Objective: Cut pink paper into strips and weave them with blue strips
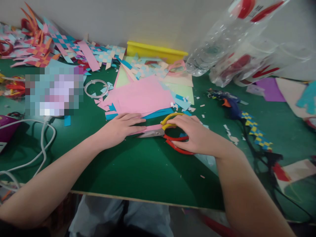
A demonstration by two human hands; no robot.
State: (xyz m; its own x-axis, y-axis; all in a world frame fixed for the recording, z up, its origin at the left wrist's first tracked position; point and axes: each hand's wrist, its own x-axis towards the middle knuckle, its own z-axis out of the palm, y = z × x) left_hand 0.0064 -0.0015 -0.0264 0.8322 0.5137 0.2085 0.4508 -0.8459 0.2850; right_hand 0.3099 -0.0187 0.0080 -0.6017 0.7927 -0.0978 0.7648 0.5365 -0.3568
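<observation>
My left hand (122,126) lies flat with fingers stretched out on a pink paper strip (148,128) at the middle of the green table (138,171). My right hand (195,135) rests over two pairs of scissors, its fingers curled on the red-handled scissors (176,144) whose metal blades (150,133) point left toward my left hand. The yellow-handled scissors (169,120) lie just behind them. A stack of pink paper sheets (142,95) sits right behind both hands.
Woven paper crafts (49,46) pile at the back left, a yellow box (155,51) at the back, clear plastic bottles (234,42) at the back right. A glue gun (229,105) with black cable lies right; white cables (41,148) left. Paper scraps are scattered around.
</observation>
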